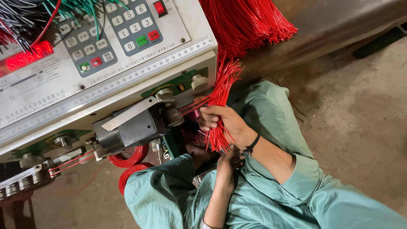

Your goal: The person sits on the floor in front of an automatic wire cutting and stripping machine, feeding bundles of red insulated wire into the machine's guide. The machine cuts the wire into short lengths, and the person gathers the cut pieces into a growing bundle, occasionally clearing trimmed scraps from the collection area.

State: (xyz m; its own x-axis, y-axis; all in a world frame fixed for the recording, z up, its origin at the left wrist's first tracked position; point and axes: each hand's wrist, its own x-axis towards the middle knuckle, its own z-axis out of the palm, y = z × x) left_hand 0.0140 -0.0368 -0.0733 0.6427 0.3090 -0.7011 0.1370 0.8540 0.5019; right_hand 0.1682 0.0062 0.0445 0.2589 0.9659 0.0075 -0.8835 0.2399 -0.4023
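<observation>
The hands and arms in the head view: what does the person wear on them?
Both forearms are bare, with loose pale green sleeves pushed up toward the elbows. The right hand has a thin black band around its wrist. The left hand shows no ring or glove; a metallic bracelet sits on that arm at the picture's bottom edge.

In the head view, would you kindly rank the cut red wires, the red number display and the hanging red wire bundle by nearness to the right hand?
From the right hand:
1. Cut red wires, in its grip.
2. Hanging red wire bundle, above, at the top edge.
3. Red number display, far left on the machine panel.
</observation>
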